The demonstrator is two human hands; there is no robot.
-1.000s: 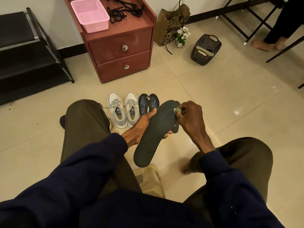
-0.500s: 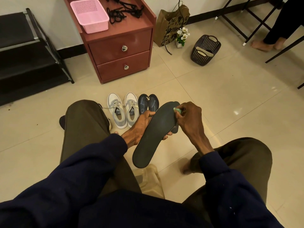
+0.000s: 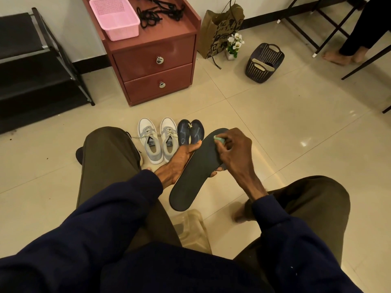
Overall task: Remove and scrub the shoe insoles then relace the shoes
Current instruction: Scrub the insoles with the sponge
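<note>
A long dark insole (image 3: pixel 195 172) is held tilted above the floor between my knees. My left hand (image 3: pixel 179 160) grips it from underneath, thumb on its left edge and fingertips showing at its right edge. My right hand (image 3: pixel 231 149) pinches a small pale green scrubber (image 3: pixel 219 139) against the insole's toe end. On the floor beyond stand a pair of grey-and-white sneakers (image 3: pixel 157 139) with loose laces. Beside them lies a pair of dark insoles (image 3: pixel 190 132).
A red-brown two-drawer cabinet (image 3: pixel 154 66) stands ahead, carrying a pink basket (image 3: pixel 114 17) and black laces (image 3: pixel 158 11). A black shoe rack (image 3: pixel 31 66) is at left. A paper bag (image 3: pixel 220 30), small flowers (image 3: pixel 234 45), and dark basket (image 3: pixel 264 62) sit right. Another person's feet (image 3: pixel 340 57) are far right.
My right hand and the scrubber have shifted slightly down the insole's toe end. The insole has dipped a little lower in my left hand.
</note>
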